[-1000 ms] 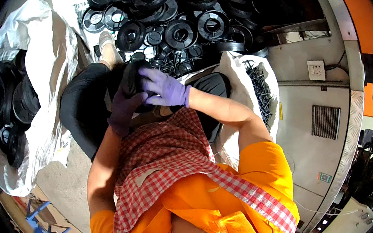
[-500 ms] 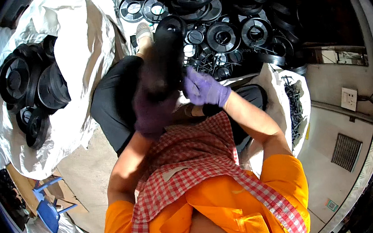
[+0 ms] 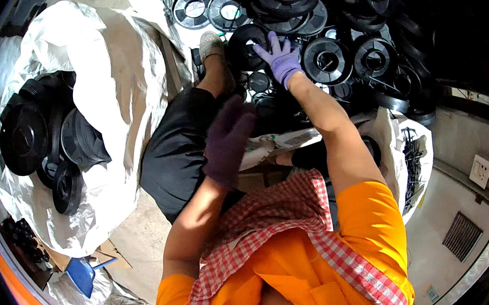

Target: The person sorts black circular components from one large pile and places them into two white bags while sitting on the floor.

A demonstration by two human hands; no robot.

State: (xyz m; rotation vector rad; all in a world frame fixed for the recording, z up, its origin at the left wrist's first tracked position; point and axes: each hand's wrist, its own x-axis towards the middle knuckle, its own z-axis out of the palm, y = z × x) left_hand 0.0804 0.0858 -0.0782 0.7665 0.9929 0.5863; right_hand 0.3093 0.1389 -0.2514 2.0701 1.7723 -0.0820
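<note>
Head view: has the right hand [image 3: 284,62] stretched out to the right of the shoe [image 3: 211,44], fingers splayed wide apart, clamped on nothing visible. Shows a black disc [image 3: 238,49] just right of the shoe, between it and that hand, off to the thumb side, its right rim partly under the spread fingers; impossible to say whether actually touching. Offers no long axis, being round and lying roughly face up. Puts the right hand much nearer; has the left hand [image 3: 229,145] well apart from the disc, closer to the body than the shoe, fingers pointing away from the body, nothing visible in the grip, too deep in shade to judge. Looks dark and thick-rimmed, with a bright patch showing through the middle, much like the other discs [image 3: 339,59] heaped farther right of the shoe. Shows more in the white bag [image 3: 123,105] left of the shoe.
</note>
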